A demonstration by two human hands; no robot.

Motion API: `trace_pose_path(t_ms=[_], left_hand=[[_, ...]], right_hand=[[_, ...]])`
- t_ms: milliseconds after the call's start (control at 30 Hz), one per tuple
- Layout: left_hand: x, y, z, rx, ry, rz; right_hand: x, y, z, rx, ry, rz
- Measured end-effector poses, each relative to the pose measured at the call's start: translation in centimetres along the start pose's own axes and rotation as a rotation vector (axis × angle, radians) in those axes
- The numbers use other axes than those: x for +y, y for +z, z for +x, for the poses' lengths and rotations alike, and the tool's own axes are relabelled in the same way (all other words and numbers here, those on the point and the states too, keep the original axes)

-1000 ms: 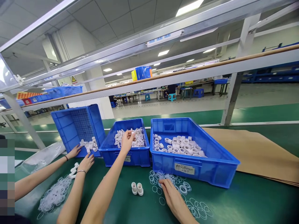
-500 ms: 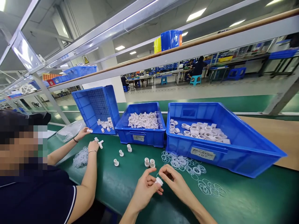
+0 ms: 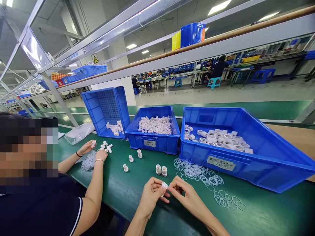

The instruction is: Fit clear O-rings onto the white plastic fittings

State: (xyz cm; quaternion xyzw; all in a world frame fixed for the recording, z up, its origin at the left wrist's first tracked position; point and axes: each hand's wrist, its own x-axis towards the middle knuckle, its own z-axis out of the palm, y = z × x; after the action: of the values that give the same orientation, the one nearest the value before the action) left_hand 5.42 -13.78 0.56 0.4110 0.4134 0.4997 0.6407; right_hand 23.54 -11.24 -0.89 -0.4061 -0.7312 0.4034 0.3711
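Between the thumb and fingers of my left hand (image 3: pixel 153 196) is a white plastic pipe fitting (image 3: pixel 164 185), held above the green bench. My right hand (image 3: pixel 185 194) is closed in a pinch, its fingertips at the right edge of that fitting; whatever they grip is too small to make out. Just beyond my hands, two white fittings (image 3: pixel 161 170) stand upright side by side. A loose pile of thin clear rings (image 3: pixel 194 171) lies past my right hand, with a smaller group of rings (image 3: pixel 229 200) nearer me.
Blue bins with white fittings line the back: a large one (image 3: pixel 221 175), a middle one (image 3: pixel 159 147) and a tipped one (image 3: pixel 98 108). Several small fittings (image 3: pixel 131 158) stand left of centre. At the left, a co-worker (image 3: pixel 44 203) handles white T-shaped pieces (image 3: pixel 105 146) beside another ring pile (image 3: pixel 88 161).
My left hand has turned the fitting, and my right fingertips have come down against its edge. The view has swung slightly left. The co-worker's far hand has drawn back from the tipped bin.
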Motion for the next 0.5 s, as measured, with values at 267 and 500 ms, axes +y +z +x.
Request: trace_pose_path(t_ms=[267, 500], left_hand=[[0.09, 0.03, -0.3, -0.105, -0.053, -0.073], [-0.55, 0.23, -0.17, -0.088, 0.009, -0.08]], right_hand=[[-0.59, -0.25, 0.19, -0.106, 0.104, 0.172], [0.07, -0.51, 0.37, -0.075, 0.127, 0.218]])
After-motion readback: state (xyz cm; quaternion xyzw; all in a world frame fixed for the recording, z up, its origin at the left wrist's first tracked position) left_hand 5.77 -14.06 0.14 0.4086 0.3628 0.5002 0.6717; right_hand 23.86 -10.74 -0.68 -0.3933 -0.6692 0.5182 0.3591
